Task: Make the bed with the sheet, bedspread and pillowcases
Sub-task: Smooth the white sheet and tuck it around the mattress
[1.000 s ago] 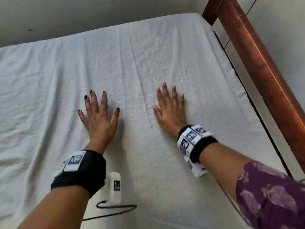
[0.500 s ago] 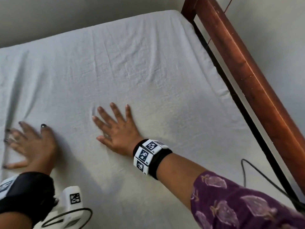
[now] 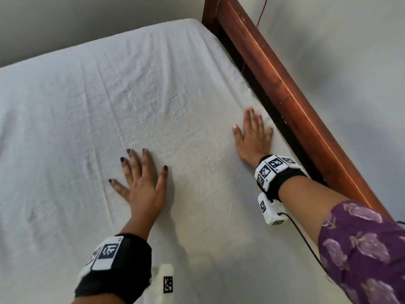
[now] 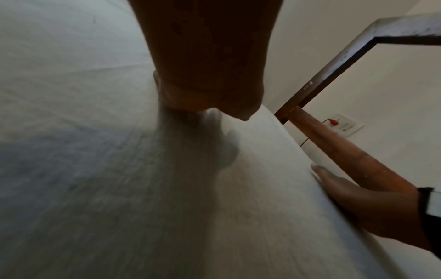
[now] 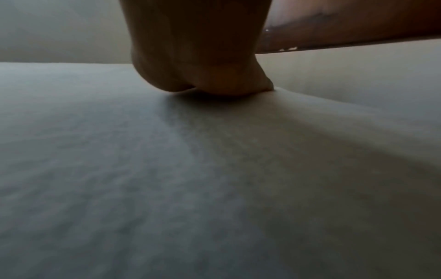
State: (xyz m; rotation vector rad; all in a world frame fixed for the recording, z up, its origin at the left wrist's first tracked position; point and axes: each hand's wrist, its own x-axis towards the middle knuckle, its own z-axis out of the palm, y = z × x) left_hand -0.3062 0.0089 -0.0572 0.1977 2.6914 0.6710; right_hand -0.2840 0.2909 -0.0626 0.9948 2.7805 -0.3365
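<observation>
pale walls close in round a bed dressed only in a white sheet, which covers the whole mattress top. nearest, the left hand lies palm down on the sheet, fingers straight and spread, gripping nothing. further right, the right hand presses flat close to the mattress edge, just beside the wooden bed rail, fingers straight and together. beyond them, fine creases run toward the far corner. judging by this, smoothing the sheet is in hand; next comes sweeping outward over those creases, then the bedspread and pillowcases, neither in view.
</observation>
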